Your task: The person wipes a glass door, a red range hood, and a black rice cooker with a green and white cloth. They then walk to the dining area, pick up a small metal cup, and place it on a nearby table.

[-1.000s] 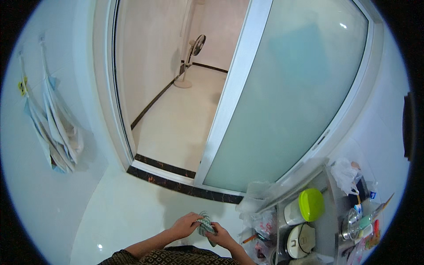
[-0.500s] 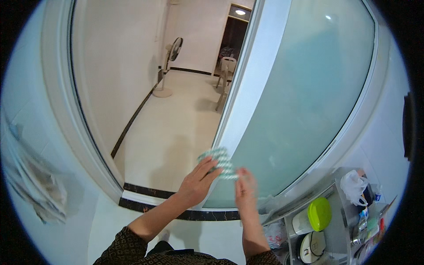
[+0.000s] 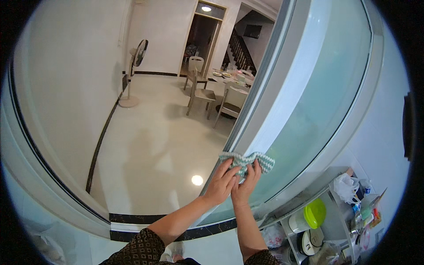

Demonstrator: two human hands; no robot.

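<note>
A green-and-white striped cloth (image 3: 266, 163) is bunched against the white frame (image 3: 282, 106) of a door with a frosted glass panel (image 3: 329, 97). My left hand (image 3: 219, 184) grips the cloth's left part, near the frame's edge. Close beside it, my right hand (image 3: 245, 185) has its fingers bent over the middle of the cloth, whose right end sticks out past them. Both thumbs are partly hidden, and folds cover some of the fingertips.
Low on the right, a metal shelf (image 3: 332, 205) holds a green-lidded container (image 3: 314, 213), a white plastic bag (image 3: 346, 187) and other items. A dark-edged threshold (image 3: 137, 218) crosses the doorway. Beyond stand a fan (image 3: 129, 88), chairs (image 3: 203, 94) and a laden table (image 3: 218, 79).
Both hands have moved right with the cloth, and my right hand has come in beside the left. The cloth is now bunched. My view has shifted, showing more of the room beyond.
</note>
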